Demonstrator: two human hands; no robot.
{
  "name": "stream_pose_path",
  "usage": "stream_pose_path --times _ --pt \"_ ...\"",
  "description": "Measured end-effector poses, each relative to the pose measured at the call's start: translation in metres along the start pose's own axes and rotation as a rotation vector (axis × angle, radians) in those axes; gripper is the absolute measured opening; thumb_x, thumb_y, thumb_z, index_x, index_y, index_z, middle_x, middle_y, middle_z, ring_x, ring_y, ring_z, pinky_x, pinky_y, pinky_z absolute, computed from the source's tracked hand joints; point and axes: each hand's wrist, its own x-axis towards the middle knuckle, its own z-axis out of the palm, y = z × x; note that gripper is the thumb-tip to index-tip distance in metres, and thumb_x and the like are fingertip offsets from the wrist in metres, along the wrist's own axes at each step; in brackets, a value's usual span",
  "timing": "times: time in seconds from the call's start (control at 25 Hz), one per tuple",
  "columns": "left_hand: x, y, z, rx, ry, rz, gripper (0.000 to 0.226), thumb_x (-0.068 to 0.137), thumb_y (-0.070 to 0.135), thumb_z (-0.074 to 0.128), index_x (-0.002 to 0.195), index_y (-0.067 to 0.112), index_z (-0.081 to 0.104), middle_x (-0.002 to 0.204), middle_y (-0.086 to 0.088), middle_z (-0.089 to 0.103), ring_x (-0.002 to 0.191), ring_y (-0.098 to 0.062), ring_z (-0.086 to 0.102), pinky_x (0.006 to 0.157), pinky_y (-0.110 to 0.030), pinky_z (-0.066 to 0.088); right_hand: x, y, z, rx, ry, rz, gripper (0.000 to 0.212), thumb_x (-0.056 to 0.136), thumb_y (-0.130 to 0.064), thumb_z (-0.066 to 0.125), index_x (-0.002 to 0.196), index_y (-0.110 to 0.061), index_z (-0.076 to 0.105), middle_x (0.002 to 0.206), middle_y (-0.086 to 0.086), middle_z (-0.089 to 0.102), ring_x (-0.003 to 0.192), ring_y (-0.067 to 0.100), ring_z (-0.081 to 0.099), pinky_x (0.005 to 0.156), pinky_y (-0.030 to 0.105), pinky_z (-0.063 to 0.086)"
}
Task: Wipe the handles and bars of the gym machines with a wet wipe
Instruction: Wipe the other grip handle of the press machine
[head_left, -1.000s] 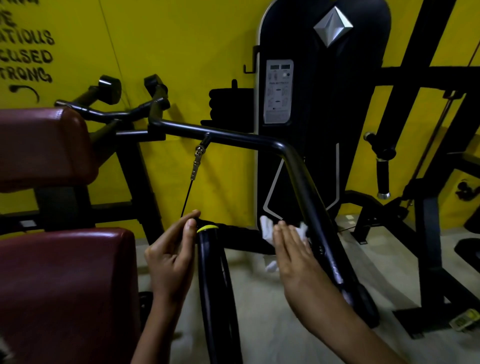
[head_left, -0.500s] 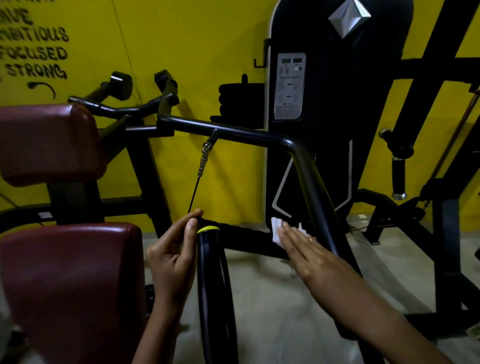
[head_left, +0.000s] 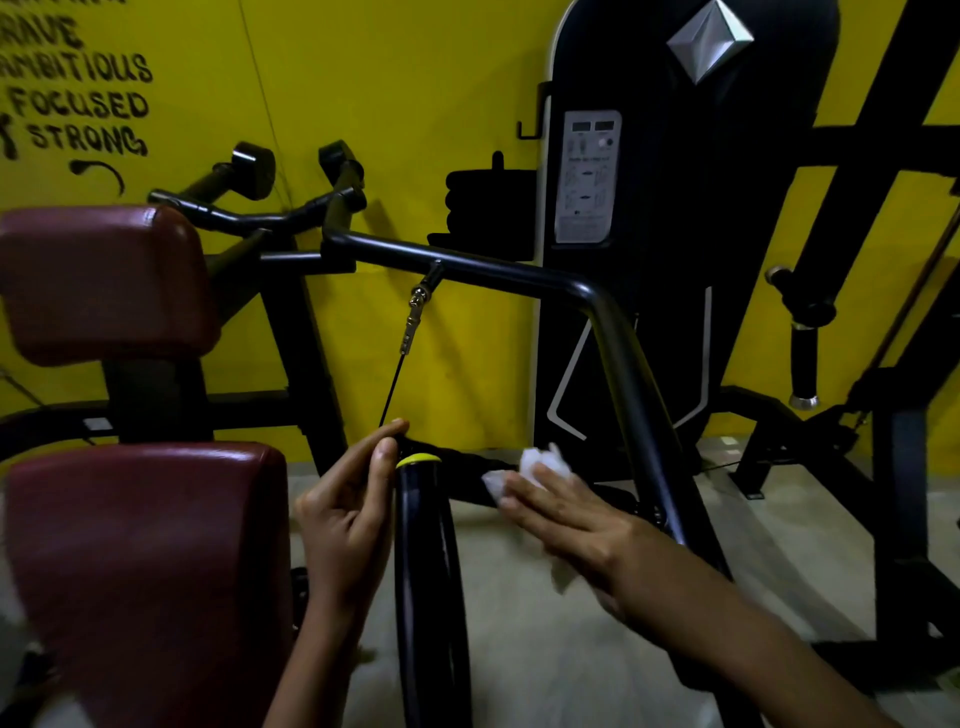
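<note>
A black handle with a yellow end cap points up at me in the lower middle. My left hand lies beside its top on the left, fingers fairly straight, fingertips near the cap. A white wet wipe is crumpled under my right hand, whose straight fingers press it onto a dark horizontal bar just right of the cap. The machine's long bent black bar runs above and slopes down to the right behind my right forearm.
Two maroon pads fill the left side. A cable with a metal clip hangs from the bent bar. A black weight-stack cover stands against the yellow wall, with more black frames at the right. Bare floor lies below.
My right hand with the wipe has slid leftward along the dark bar, away from the sloping bar and closer to the yellow cap. My left hand has stayed beside the handle top.
</note>
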Motion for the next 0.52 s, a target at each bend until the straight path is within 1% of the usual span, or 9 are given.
stream_pose_path --times 0.04,0.12,0.16,0.2,0.28,0.32,0.4,0.44,0.52 --pt "0.000 0.000 0.001 -0.017 0.003 -0.009 0.038 0.084 0.034 0.049 0.109 0.009 0.061 0.100 0.008 0.069 0.092 0.002 0.065 0.076 -0.008 0.047 -0.011 0.006 -0.004 0.021 0.027 0.073 0.081 0.079 0.010 0.050 0.146 -0.025 0.021 0.153 -0.012 0.018 0.142 0.009 0.015 0.114 0.022 0.010" --pt "0.000 0.000 0.001 -0.039 0.006 -0.022 0.038 0.083 0.035 0.050 0.110 0.010 0.061 0.100 0.012 0.070 0.092 0.000 0.065 0.076 -0.009 0.047 -0.011 0.009 -0.007 0.092 0.074 0.224 0.064 0.086 -0.003 0.043 0.144 -0.023 0.025 0.150 -0.011 0.026 0.139 0.006 0.022 0.114 0.020 0.014" --pt "0.000 0.000 0.001 -0.037 0.006 -0.018 0.038 0.083 0.035 0.049 0.110 0.010 0.061 0.100 0.008 0.070 0.092 0.000 0.065 0.076 -0.009 0.047 0.000 0.007 -0.005 0.128 0.090 0.274 0.054 0.090 -0.011 0.036 0.142 -0.021 0.030 0.147 -0.009 0.032 0.138 0.005 0.026 0.113 0.018 0.013" --pt "0.000 0.000 0.001 -0.029 0.003 -0.011 0.038 0.084 0.035 0.049 0.110 0.010 0.061 0.100 0.003 0.069 0.092 0.001 0.065 0.076 -0.009 0.047 0.014 0.002 -0.003 0.156 0.111 0.305 0.048 0.092 -0.017 0.031 0.140 -0.018 0.036 0.144 -0.006 0.038 0.136 0.005 0.030 0.113 0.014 0.012" --pt "-0.001 0.001 0.000 -0.021 -0.003 -0.012 0.038 0.084 0.036 0.049 0.109 0.011 0.062 0.101 0.001 0.068 0.092 0.002 0.064 0.077 -0.008 0.047 0.044 -0.013 0.002 0.196 0.112 0.315 0.045 0.094 -0.017 0.032 0.137 -0.013 0.043 0.141 0.000 0.045 0.133 0.010 0.036 0.112 0.013 0.012" --pt "0.000 0.001 0.000 -0.023 -0.006 -0.022 0.036 0.083 0.036 0.049 0.108 0.013 0.062 0.101 0.004 0.069 0.092 0.002 0.064 0.077 -0.008 0.046 0.053 -0.019 0.006 0.176 0.087 0.271 0.045 0.095 -0.016 0.034 0.139 -0.012 0.041 0.144 0.001 0.042 0.135 0.013 0.034 0.113 0.017 0.012" --pt "0.000 0.002 -0.002 -0.029 -0.015 -0.035 0.032 0.083 0.037 0.050 0.106 0.019 0.063 0.097 0.020 0.069 0.093 0.004 0.064 0.076 -0.007 0.045 0.048 -0.025 0.009 0.098 0.009 0.142 0.048 0.098 -0.018 0.032 0.145 -0.015 0.027 0.152 -0.003 0.026 0.141 0.012 0.020 0.116 0.024 0.008" --pt "0.000 0.002 -0.002 -0.031 -0.023 -0.036 0.030 0.083 0.036 0.050 0.105 0.020 0.063 0.096 0.027 0.068 0.093 0.004 0.063 0.076 -0.007 0.045 0.037 -0.024 0.006 0.087 -0.020 0.096 0.050 0.098 -0.022 0.030 0.147 -0.019 0.021 0.154 -0.008 0.018 0.143 0.009 0.012 0.116 0.024 0.005" --pt "0.001 0.001 -0.003 -0.034 -0.038 -0.029 0.031 0.083 0.036 0.050 0.106 0.019 0.063 0.097 0.031 0.066 0.095 0.002 0.064 0.077 -0.007 0.045 0.010 -0.019 -0.007 0.089 -0.065 0.127 0.051 0.097 -0.034 0.026 0.146 -0.029 0.015 0.153 -0.023 0.006 0.141 0.000 0.000 0.114 0.017 -0.002"
